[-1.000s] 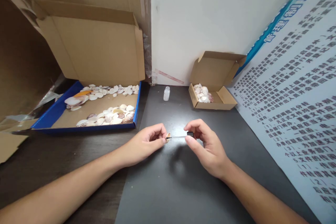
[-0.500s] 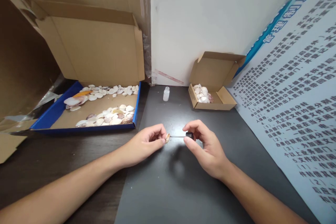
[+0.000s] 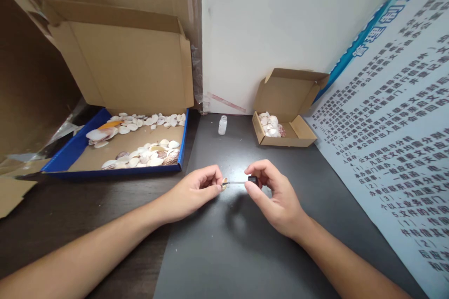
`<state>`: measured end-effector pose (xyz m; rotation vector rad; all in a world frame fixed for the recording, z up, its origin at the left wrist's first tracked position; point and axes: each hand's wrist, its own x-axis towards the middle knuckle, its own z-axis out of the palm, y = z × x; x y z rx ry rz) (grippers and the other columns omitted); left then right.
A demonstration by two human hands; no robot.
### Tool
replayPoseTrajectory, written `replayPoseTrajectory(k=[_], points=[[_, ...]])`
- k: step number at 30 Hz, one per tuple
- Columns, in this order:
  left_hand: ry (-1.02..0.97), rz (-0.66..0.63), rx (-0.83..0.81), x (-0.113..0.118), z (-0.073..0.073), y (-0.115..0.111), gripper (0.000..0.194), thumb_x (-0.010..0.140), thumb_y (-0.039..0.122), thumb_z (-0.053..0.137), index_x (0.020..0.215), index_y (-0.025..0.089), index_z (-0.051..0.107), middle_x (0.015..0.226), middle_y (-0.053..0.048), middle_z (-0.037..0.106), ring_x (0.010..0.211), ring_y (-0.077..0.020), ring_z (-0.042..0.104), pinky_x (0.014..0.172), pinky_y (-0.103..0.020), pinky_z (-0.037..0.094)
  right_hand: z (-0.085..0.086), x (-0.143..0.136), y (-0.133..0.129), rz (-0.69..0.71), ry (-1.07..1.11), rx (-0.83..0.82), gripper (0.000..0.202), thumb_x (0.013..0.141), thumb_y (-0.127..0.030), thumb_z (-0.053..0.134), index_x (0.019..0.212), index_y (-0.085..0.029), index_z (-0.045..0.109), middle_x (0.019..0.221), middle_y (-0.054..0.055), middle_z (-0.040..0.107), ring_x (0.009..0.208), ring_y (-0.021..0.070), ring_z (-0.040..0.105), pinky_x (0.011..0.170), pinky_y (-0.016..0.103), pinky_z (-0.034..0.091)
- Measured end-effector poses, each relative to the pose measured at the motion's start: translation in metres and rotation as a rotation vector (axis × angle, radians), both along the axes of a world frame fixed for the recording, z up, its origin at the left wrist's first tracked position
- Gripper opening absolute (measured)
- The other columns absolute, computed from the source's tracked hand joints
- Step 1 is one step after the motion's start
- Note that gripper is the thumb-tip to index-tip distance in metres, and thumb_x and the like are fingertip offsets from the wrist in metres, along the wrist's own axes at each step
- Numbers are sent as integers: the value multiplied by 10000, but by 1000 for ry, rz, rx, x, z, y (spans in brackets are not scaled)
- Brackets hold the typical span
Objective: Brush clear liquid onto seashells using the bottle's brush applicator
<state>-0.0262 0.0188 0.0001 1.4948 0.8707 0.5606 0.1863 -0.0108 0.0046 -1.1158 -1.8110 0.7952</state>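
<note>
shell (image 3: 225, 187) in the frame's middle is pinched by fingers of the left hand (image 3: 197, 191), and fingers of the right hand (image 3: 277, 198) pinch a brush (image 3: 252, 181).

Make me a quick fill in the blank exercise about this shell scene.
The left hand pinches a small ____.
The right hand holds an applicator brush by its ____ cap.
The larger box has ____ sides.
In the picture, the bottle stands to the ____ of the smaller box.

Missing words: seashell; black; blue; left.
</note>
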Motion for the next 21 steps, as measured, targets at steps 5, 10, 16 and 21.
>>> replayPoseTrajectory(k=[5, 10, 16, 21], points=[[6, 5, 9, -1, -1, 0, 187, 879, 348, 545, 795, 195, 477, 685, 52, 423, 609, -104, 353, 558, -227, 301, 1, 1, 0, -25, -15, 17, 97, 875, -217, 555, 969, -232, 536, 704, -37, 462, 584, 126, 450, 535, 243, 410], [-7, 6, 3, 0, -1, 0, 185, 878, 330, 553, 783, 197, 466, 676, 60, 412, 600, -101, 348, 563, -233, 294, 0, 2, 0, 10, 2, -3, 78, 918, -236, 500, 988, -230, 534, 730, -21, 504, 618, 138, 489, 560, 255, 424], [-20, 4, -7, 1, 2, 0, 168, 879, 318, 549, 788, 193, 483, 678, 57, 421, 607, -103, 347, 565, -237, 290, 0, 0, -1, -24, -23, 29, 110, 866, -202, 573, 964, -237, 536, 701, -43, 447, 580, 124, 449, 522, 236, 409], [-20, 0, -18, 0, 1, 0, 165, 882, 301, 551, 783, 193, 474, 671, 60, 419, 597, -99, 348, 559, -236, 289, 0, 0, 0, 3, -2, 10, 84, 899, -206, 531, 978, -233, 532, 734, -30, 480, 604, 126, 461, 543, 243, 416]])
